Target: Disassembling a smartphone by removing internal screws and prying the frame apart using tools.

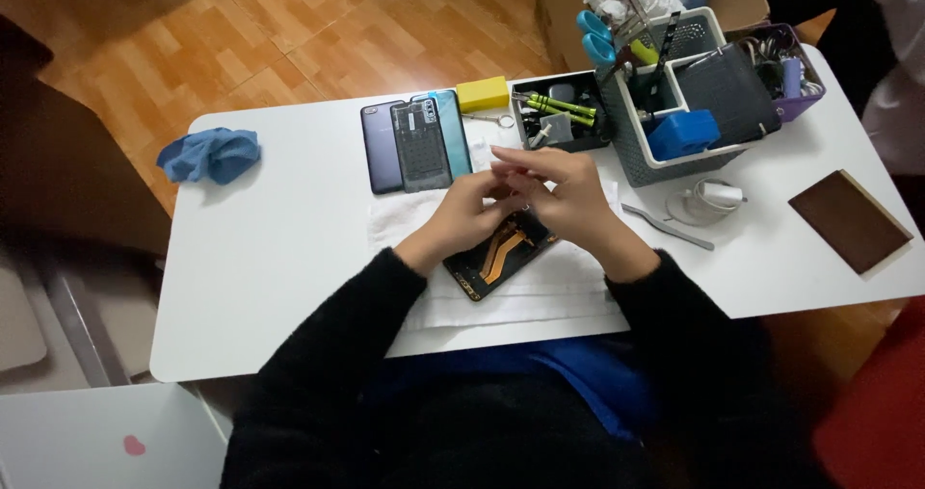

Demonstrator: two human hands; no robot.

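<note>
Both hands meet above the middle of the white table (289,287), fingertips pressed together over an opened phone (501,253). The left hand (462,214) curls in from the left, its fingers bent and pinched toward the right hand (559,185), whose fingers are likewise drawn in. Something very small may sit between the fingertips (too small to make out), so I cannot tell what, if anything, they grip.

The phone lies just below the fingers, tilted, partly hidden under the hands; its exposed inside is black with orange ribbon strips. It rests on a white cloth (520,291), soft and folded, spread before the person.

Beyond the fingers three flat phone parts (414,147) lie side by side: a dark blue slab, a grey back panel and a teal one, all smooth and rectangular. A yellow block (482,94) sits just behind them. To the right stands a grey plastic basket (674,157) with a perforated wall, holding tools and a blue box (682,132). Metal tweezers (667,227) lie near the right wrist, beside a coiled white cable (708,200). A brown wallet (848,219) lies far right; a crumpled blue rag (210,154) far left.
</note>
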